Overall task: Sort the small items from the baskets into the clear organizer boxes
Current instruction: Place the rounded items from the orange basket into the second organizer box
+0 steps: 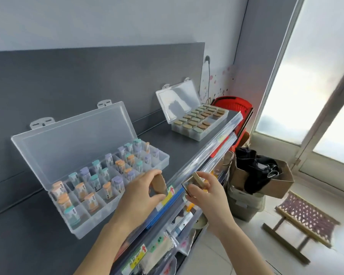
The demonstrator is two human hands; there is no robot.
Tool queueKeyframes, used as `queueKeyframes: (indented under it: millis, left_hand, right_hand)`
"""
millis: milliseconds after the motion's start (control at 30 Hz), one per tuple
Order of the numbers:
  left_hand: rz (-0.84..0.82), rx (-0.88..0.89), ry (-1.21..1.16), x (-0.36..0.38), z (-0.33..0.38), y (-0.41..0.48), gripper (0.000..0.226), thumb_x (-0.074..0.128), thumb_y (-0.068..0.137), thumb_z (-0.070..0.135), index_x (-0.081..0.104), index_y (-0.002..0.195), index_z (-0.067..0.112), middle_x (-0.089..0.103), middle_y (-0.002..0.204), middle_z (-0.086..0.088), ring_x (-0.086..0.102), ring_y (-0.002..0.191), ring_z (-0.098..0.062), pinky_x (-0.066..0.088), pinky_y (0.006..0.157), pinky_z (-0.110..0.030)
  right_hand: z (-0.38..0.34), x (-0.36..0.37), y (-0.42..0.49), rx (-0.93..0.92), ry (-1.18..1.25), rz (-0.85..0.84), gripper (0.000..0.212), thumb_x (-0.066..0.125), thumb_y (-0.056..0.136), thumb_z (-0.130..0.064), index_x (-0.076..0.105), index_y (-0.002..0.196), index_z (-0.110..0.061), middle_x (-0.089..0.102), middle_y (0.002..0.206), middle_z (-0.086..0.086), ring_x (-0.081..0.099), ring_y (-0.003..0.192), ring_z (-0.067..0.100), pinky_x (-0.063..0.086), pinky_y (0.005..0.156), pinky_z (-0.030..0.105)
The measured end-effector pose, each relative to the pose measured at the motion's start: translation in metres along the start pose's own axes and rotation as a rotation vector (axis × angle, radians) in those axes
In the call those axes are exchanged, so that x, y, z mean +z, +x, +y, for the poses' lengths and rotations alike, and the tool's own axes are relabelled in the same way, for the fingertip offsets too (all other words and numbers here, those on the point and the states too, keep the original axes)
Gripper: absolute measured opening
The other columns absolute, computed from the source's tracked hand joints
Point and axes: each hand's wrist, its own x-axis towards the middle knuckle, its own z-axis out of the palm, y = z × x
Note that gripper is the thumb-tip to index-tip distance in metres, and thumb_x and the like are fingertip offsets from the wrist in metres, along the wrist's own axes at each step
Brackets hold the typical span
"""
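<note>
Two clear organizer boxes stand open on a dark grey shelf (179,149). The near box (99,175) holds several small vials with orange, teal and purple caps. The far box (201,120) is filled with tan and pale green flat pieces. My left hand (141,193) pinches a small brown flat piece (159,184) over the shelf's front edge, just right of the near box. My right hand (207,193) holds several small flat items (195,181), tan and dark-edged, in front of the shelf edge. No basket shows on the shelf.
Lower shelves (167,241) with price tags and packaged goods lie below my hands. A red basket (236,108) stands at the shelf's far end. On the floor at right are an open cardboard box (280,183) with black cloth and a small folding stool (304,217).
</note>
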Motion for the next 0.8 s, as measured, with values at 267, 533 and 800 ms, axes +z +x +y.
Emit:
queueKeyframes:
  millis: [267, 533, 800]
  left_hand:
    - [0.009, 0.04, -0.048, 0.045, 0.006, 0.114, 0.056, 0.074, 0.08, 0.023, 0.049, 0.13, 0.028, 0.055, 0.105, 0.021, 0.052, 0.098, 0.001, 0.042, 0.084, -0.011]
    - [0.004, 0.078, -0.04, 0.072, 0.026, 0.22, 0.054, 0.074, 0.08, 0.026, 0.051, 0.129, 0.028, 0.051, 0.103, 0.023, 0.051, 0.094, 0.003, 0.038, 0.071, -0.001]
    - [0.019, 0.029, -0.031, 0.107, 0.042, 0.298, 0.055, 0.074, 0.08, 0.024, 0.05, 0.13, 0.028, 0.052, 0.119, 0.015, 0.052, 0.105, -0.004, 0.045, 0.087, -0.012]
  right_hand:
    - [-0.01, -0.032, 0.109, 0.002, -0.076, 0.06, 0.034, 0.066, 0.08, -0.013, 0.054, 0.105, -0.033, 0.066, 0.096, 0.007, 0.068, 0.082, 0.021, 0.056, 0.084, 0.043]
    - [-0.031, -0.068, 0.207, -0.006, -0.026, 0.087, 0.041, 0.065, 0.083, -0.011, 0.056, 0.119, -0.029, 0.065, 0.099, 0.006, 0.068, 0.087, 0.022, 0.057, 0.083, 0.04]
    - [-0.044, -0.1, 0.298, 0.008, 0.056, 0.023, 0.032, 0.064, 0.085, -0.006, 0.058, 0.11, -0.025, 0.068, 0.096, 0.008, 0.069, 0.087, 0.02, 0.058, 0.078, 0.032]
